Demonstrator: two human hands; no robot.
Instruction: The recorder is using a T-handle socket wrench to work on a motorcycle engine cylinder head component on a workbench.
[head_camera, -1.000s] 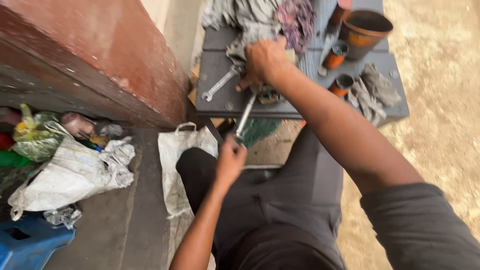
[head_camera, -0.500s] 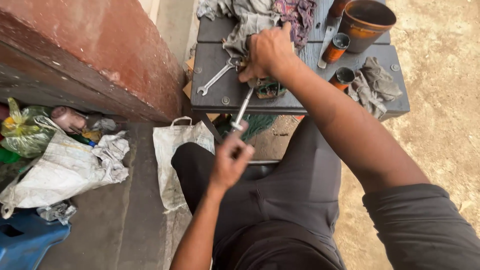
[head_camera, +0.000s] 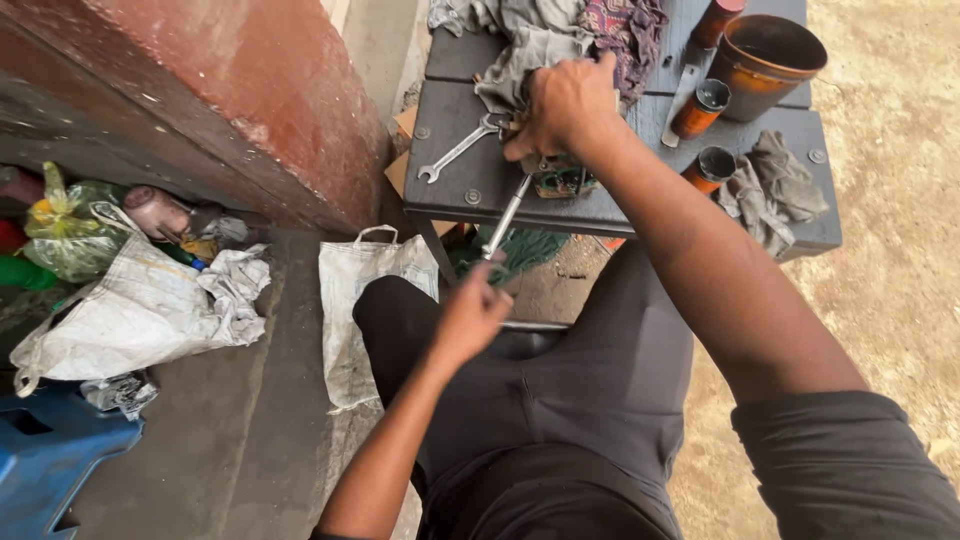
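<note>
My left hand (head_camera: 468, 318) is closed around the near end of a long thin metal tool (head_camera: 508, 214), above my lap. The tool's far end reaches a small dark green part (head_camera: 562, 180) at the front edge of a dark bench (head_camera: 470, 185). My right hand (head_camera: 565, 108) presses down on that part from above, fingers curled over it. A silver wrench (head_camera: 460, 148) lies on the bench just left of my right hand.
Rags (head_camera: 540, 30), small orange-brown cans (head_camera: 698, 108) and a brown bucket (head_camera: 765, 62) sit on the bench. A red-brown wall (head_camera: 200, 100) stands at left. White sacks (head_camera: 140, 310), a green bag (head_camera: 70, 225) and a blue plastic object (head_camera: 45, 455) lie on the ground.
My left hand has slid down the metal tool toward my lap. My right hand stays on the part at the bench edge.
</note>
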